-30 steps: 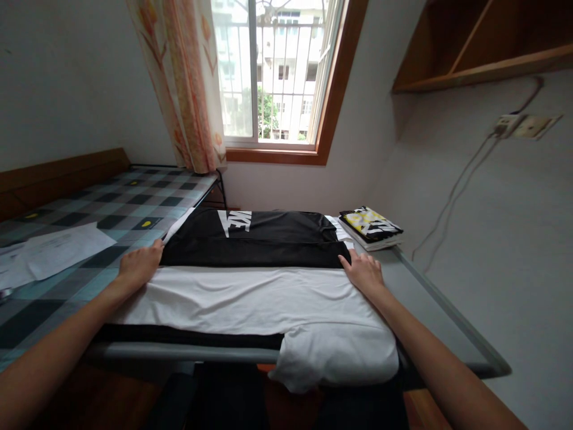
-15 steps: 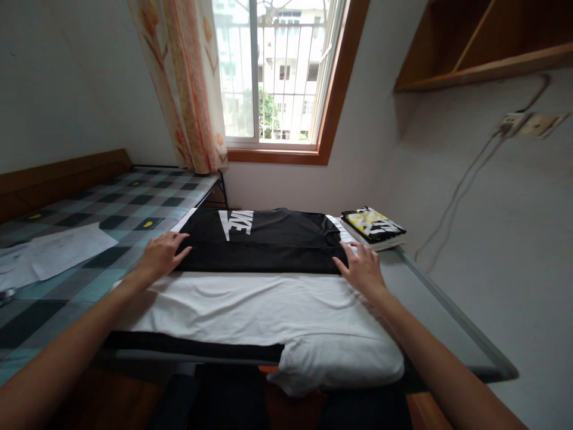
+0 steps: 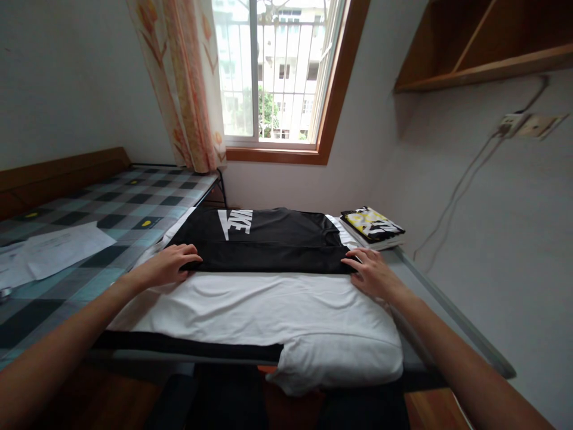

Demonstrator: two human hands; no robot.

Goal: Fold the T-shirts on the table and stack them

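Note:
A black and white shirt [image 3: 264,242] lies spread across a grey table [image 3: 447,316], its black part with white letters at the far side and its white part [image 3: 268,310] toward me. My left hand [image 3: 168,267] rests on the left end of the black fold's near edge, fingers curled onto the cloth. At the right end of that same edge lies my right hand [image 3: 371,272], fingers spread and laid flat on the fabric. A white sleeve hangs over the table's front edge.
A folded yellow, black and white garment [image 3: 371,226] sits at the table's far right corner. Left of the table is a bed with a checked cover [image 3: 129,209] and white papers [image 3: 49,251]. Window, curtain, a wooden shelf and a wall socket with cable are beyond.
Both hands have slid inward along the black fold's near edge. The left hand's fingers have curled onto the cloth; the right hand has shifted slightly toward me.

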